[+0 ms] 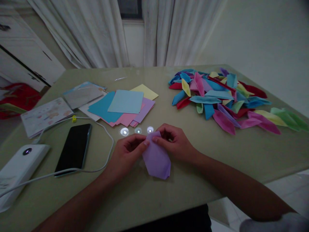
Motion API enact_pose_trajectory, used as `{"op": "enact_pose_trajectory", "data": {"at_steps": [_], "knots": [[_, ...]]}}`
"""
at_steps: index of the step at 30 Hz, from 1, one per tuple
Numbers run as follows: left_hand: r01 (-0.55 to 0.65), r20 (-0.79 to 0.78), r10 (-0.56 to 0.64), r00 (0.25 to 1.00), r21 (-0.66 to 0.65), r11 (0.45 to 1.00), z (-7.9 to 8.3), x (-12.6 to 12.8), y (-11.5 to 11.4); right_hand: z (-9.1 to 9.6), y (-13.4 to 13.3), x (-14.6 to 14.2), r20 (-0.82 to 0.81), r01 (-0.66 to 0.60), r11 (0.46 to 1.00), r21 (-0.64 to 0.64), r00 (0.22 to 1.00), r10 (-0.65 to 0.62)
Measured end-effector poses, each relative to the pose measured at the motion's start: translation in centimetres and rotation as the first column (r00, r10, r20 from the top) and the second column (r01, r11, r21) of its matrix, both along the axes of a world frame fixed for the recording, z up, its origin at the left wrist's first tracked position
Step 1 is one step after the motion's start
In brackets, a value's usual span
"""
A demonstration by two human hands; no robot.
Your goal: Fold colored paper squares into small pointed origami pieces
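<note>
- left hand (126,151) and right hand (175,143): fingers (145,142) of both closed in a pinch on the top tip of the purple paper (156,159). gripping from both sides probably keeps the fold lined up.
- rest of the paper lies on the desk (217,154) just below the fingers, so the surface backs the crease.
- flat paper squares (125,104) sit beyond the left fingers.
- folded paper pieces (224,96) are heaped well apart, beyond the right fingers. the two lots seem kept separate.

Head-worn view, steeply down onto near table (135,193)
</note>
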State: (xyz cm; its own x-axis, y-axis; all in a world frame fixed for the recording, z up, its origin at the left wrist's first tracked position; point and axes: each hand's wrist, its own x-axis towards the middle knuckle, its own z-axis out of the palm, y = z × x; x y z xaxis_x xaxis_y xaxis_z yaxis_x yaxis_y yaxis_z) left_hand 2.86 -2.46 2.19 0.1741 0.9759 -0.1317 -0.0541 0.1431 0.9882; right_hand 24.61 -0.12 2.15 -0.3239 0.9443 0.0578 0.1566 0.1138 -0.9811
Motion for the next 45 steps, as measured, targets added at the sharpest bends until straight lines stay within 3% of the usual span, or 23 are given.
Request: {"op": "enact_pose_trajectory", "data": {"at_steps": [3, 6, 10, 13, 16, 21, 27, 31, 36, 40, 42, 45], "knots": [[-0.019, -0.003, 0.019, 1.000, 0.005, 1.000, 0.0, 0.2, -0.1, 0.3, -0.2, 0.0, 0.047, 0.050, 0.994, 0.094, 0.997, -0.055], [-0.046, -0.011, 0.046, 0.999, 0.018, 0.999, -0.1, 0.2, -0.1, 0.5, -0.3, -0.1, 0.013, 0.014, 0.996, 0.088, 1.000, -0.016], [-0.043, -0.003, 0.043, 0.999, 0.028, 0.999, -0.1, 0.1, -0.1, 0.4, 0.1, -0.1, -0.161, -0.044, 0.995, -0.084, 0.986, 0.030], [-0.023, -0.008, 0.023, 1.000, 0.068, 0.997, 0.0, 0.1, -0.1, 0.1, 0.6, -0.1, -0.260, -0.144, 0.950, -0.279, 0.963, 0.069], [-0.013, 0.012, 0.011, 1.000, 0.103, 0.995, 0.1, 0.0, -0.2, 0.0, 0.8, -0.1, -0.291, -0.213, 0.906, -0.365, 0.951, 0.106], [0.031, 0.040, -0.036, 0.999, 0.122, 0.992, 0.2, -0.1, -0.5, 0.2, 0.5, -0.1, -0.294, -0.275, 0.890, -0.363, 0.940, 0.170], [-0.013, 0.032, 0.008, 0.999, 0.146, 0.989, 0.5, 0.0, -0.6, 0.4, 0.3, -0.3, -0.354, -0.356, 0.847, -0.394, 0.910, 0.218], [-0.016, 0.015, 0.014, 1.000, 0.133, 0.991, 0.6, 0.0, -0.5, 0.4, 0.3, -0.3, -0.343, -0.251, 0.891, -0.379, 0.932, 0.117], [-0.038, 0.038, 0.036, 0.999, 0.048, 0.998, 0.0, -0.1, -0.3, 0.3, 0.5, -0.2, -0.311, -0.073, 0.963, -0.260, 0.950, -0.012], [-0.034, 0.082, 0.037, 0.996, -0.034, 0.999, -0.5, -0.2, -0.2, 0.1, 0.3, -0.1, -0.138, 0.066, 0.997, -0.036, 0.988, -0.070], [-0.053, 0.117, 0.062, 0.991, -0.080, 0.995, -0.7, -0.1, -0.2, -0.1, 0.1, -0.1, -0.016, 0.087, 0.983, 0.161, 0.996, -0.085], [-0.061, 0.167, 0.088, 0.982, -0.163, 0.985, -0.7, 0.2, -0.2, -0.3, 0.0, 0.1, 0.128, 0.021, 0.872, 0.488, 0.987, -0.095]]}}
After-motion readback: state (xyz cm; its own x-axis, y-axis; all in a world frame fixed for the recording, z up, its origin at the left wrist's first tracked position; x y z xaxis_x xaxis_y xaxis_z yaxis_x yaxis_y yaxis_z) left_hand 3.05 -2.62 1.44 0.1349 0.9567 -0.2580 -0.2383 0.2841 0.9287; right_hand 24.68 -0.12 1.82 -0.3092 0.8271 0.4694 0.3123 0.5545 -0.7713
